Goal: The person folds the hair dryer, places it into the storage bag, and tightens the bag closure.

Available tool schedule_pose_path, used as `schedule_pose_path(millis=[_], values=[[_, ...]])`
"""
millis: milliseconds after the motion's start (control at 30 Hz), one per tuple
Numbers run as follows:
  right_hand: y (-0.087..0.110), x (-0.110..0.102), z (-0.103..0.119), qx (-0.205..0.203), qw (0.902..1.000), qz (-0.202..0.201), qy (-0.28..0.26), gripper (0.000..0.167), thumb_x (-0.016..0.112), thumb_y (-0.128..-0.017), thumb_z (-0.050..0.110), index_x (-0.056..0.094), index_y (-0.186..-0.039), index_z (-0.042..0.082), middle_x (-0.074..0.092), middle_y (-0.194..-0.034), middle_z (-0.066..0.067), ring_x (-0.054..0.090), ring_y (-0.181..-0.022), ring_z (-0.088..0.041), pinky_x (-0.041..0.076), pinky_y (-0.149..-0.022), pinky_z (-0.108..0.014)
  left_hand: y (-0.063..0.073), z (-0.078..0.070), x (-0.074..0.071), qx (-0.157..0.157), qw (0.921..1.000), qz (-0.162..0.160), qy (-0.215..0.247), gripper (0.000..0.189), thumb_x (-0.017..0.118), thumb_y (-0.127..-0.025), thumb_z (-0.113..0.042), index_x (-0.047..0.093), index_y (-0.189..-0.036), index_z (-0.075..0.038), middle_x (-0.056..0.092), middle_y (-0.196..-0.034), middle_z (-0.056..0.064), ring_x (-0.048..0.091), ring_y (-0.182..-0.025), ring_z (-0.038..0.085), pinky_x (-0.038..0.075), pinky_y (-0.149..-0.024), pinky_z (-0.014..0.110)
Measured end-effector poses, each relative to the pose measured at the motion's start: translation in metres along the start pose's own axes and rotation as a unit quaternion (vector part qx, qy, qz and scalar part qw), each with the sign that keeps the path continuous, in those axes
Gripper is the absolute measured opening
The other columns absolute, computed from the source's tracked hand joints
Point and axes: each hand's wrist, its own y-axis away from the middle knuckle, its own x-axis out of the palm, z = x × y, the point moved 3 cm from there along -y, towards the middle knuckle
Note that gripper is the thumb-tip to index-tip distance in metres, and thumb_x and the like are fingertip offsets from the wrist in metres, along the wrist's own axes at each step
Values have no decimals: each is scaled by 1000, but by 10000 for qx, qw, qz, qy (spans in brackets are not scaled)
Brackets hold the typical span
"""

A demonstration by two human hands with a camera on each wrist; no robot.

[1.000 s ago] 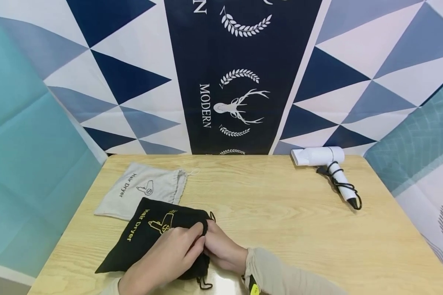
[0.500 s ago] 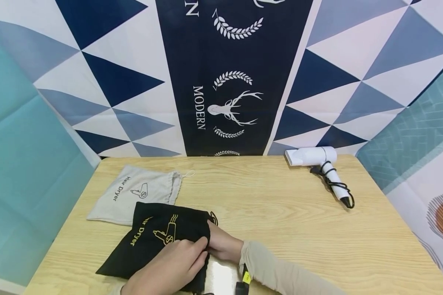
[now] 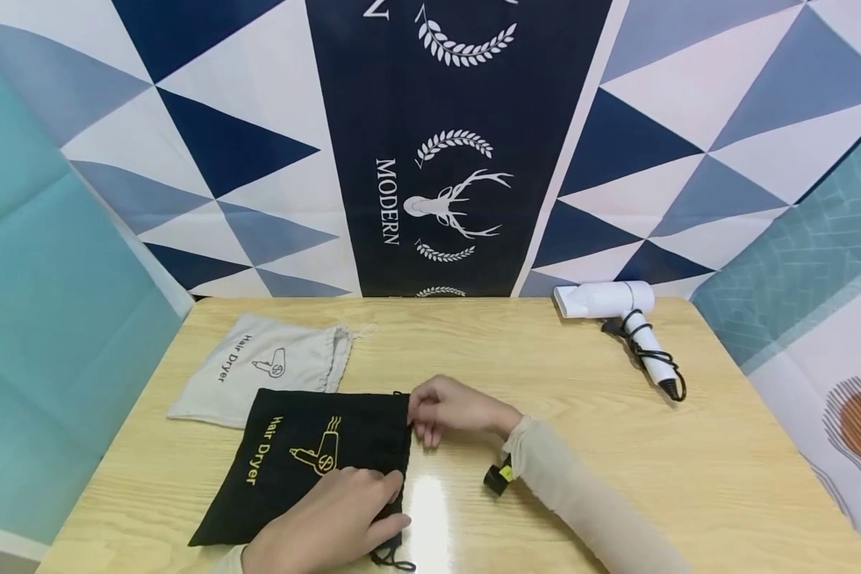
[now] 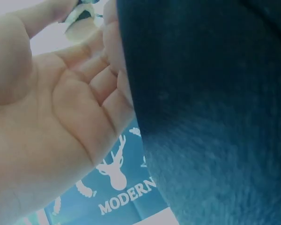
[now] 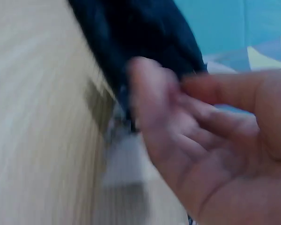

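A black drawstring bag (image 3: 280,454), printed with yellow "Hair Dryer" lettering and a dryer outline, lies flat at the front left. Across its lower right part rests my left hand (image 3: 337,514), thumb apart from the fingers at the bag's mouth. The left wrist view has that palm (image 4: 70,108) facing the camera, some fingertips hidden behind dark cloth. My right hand (image 3: 459,406) is at the bag's upper right corner, outside the mouth, fingers loosely bent. Blurred in the right wrist view, its thumb and index finger stand apart, with the bag's dark cloth (image 5: 145,28) behind them.
Partly under the black bag lies a pale grey drawstring bag (image 3: 273,359), also printed "Hair Dryer". A white hair dryer (image 3: 610,300) with a black cord wound round its handle lies at the back right of the wooden table (image 3: 581,446). Patterned cloth (image 3: 459,104) hangs behind.
My right hand has come out of the bag's mouth and moved up to its far corner. The bag lies flatter, and the left hand has loosened from its edge.
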Motion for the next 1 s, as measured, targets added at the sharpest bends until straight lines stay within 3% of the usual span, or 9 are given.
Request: schedule_pose_path(millis=[67, 133, 233, 300, 367, 467, 600, 800, 1000], values=[[-1, -9, -1, -113, 9983, -501, 262, 21, 44, -103, 4, 63, -100, -4, 62, -69, -14, 64, -57, -23, 58, -56, -38, 0, -2, 1, 0, 9998, 159, -77, 23, 65, -95, -38, 59, -87, -17, 47, -65, -14, 45, -55, 2, 38, -50, 24], [-3, -14, -3, -85, 9972, -682, 303, 21, 41, -104, 5, 59, -114, 0, 59, -68, -14, 63, -56, -24, 57, -55, -39, -1, -3, 2, -9, 9994, 345, -35, 21, 64, -95, -39, 60, -91, -18, 49, -67, -14, 47, -58, 1, 40, -53, 24], [-3, -13, -6, -1, 9988, -326, 357, 34, 42, -105, 6, 51, -137, 12, 61, -74, -16, 63, -56, -25, 57, -55, -40, -1, -4, 5, -96, 9964, 797, 274, 20, 66, -94, -39, 64, -96, -20, 51, -68, -15, 49, -59, 1, 42, -55, 24], [-3, -12, -9, 16, 9990, 25, 446, 43, 44, -104, 6, 48, -144, 21, 63, -78, -18, 62, -56, -24, 57, -55, -40, 1, -3, 8, -218, 9917, 1166, 491, 22, 69, -92, -41, 66, -100, -21, 52, -67, -16, 49, -58, 1, 43, -56, 23], [-4, -11, -11, -61, 9984, 174, 526, 39, 47, -103, 9, 53, -141, 21, 64, -80, -17, 61, -56, -22, 57, -54, -40, 2, -3, 10, -299, 9871, 1439, 637, 24, 73, -89, -43, 66, -100, -23, 51, -65, -16, 49, -56, 2, 41, -54, 23], [-6, -13, -16, -134, 9988, 188, 435, 21, 52, -102, 12, 64, -119, 8, 64, -76, -16, 62, -54, -20, 57, -54, -40, 4, -2, 15, -322, 9841, 1625, 647, 26, 77, -85, -42, 63, -96, -25, 48, -64, -15, 46, -55, 2, 39, -53, 22], [-8, -15, -22, -209, 9993, 255, 180, 21, 55, -102, 15, 62, -93, -3, 64, -69, -15, 62, -51, -19, 57, -53, -39, 2, -4, 24, -154, 9866, 1602, 268, 27, 80, -83, -37, 57, -91, -24, 43, -61, -13, 43, -52, 3, 37, -49, 22], [-7, -15, -24, -303, 9987, 374, 164, 32, 54, -104, 23, 68, -89, -1, 62, -64, -12, 56, -44, -17, 52, -45, -33, -1, -9, 35, -267, 9904, 1353, 40, 12, 69, -93, -27, 60, -86, -21, 41, -58, -12, 42, -49, 4, 36, -48, 22], [-3, -14, -28, -216, 9987, 422, 174, 39, 54, -104, 29, 67, -84, -1, 58, -60, -9, 44, -39, -12, 39, -39, -25, 3, -13, 38, -143, 9960, 874, 142, 19, 57, -101, -26, 59, -82, -21, 37, -57, -13, 39, -47, 1, 34, -46, 20]])
